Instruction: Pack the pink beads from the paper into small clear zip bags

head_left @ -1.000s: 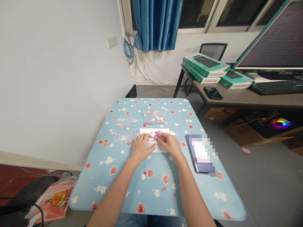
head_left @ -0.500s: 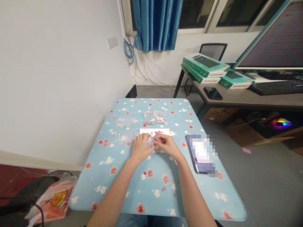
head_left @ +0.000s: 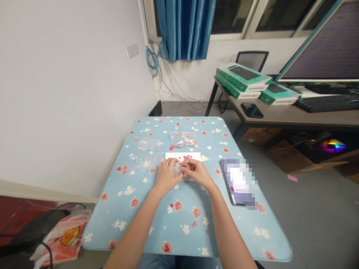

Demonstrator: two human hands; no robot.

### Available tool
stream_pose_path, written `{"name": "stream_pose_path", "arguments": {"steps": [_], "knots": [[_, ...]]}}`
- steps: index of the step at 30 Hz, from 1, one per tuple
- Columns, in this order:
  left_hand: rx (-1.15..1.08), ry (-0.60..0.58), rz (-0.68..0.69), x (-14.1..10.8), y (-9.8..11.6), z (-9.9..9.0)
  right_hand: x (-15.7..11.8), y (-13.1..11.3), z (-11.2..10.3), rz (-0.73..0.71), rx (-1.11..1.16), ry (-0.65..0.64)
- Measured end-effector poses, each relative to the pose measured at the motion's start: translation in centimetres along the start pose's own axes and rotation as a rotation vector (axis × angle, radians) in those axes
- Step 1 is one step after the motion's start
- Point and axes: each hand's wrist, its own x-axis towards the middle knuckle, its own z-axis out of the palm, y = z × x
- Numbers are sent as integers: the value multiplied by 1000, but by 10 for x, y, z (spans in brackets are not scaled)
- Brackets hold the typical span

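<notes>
Over white sheet (head_left: 169, 155), left hand (head_left: 166, 175) holds clear bag (head_left: 176, 170); right hand (head_left: 200, 173) at edge.

clear bag (head_left: 176, 170): part-hidden by left hand (head_left: 167, 174) | white sheet (head_left: 171, 155): part-covered | right hand (head_left: 198, 173): pinch contents too small to tell | device (head_left: 238, 183), table's (head_left: 168, 232) right edge: pixelated

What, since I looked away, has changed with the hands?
The right hand moved left, from the pink beads to the clear bag in the left hand; whether it grips anything is unclear. The left hand, white sheet and filled bags behind it stayed put.
</notes>
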Motion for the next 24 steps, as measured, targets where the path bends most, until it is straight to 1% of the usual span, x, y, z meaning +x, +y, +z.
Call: {"name": "stream_pose_path", "arguments": {"steps": [3, 6, 8, 10, 16, 24], "knots": [[-3, 6, -3, 0, 1, -1, 0, 4, -7, -5, -122, 84], [8, 7, 0, 0, 1, -1, 1, 9, -12, 26, -352, 146], [15, 9, 0, 0, 2, -2, 0, 11, -13, 54, -468, 149], [17, 9, -2, 0, 2, -2, 0, 12, -12, 70, -532, 132], [12, 9, 2, 0, 2, -2, -1, 9, -6, 51, -618, 96], [10, 15, 8, 0, 2, -2, 0, 8, -5, 41, -590, 96]]}}
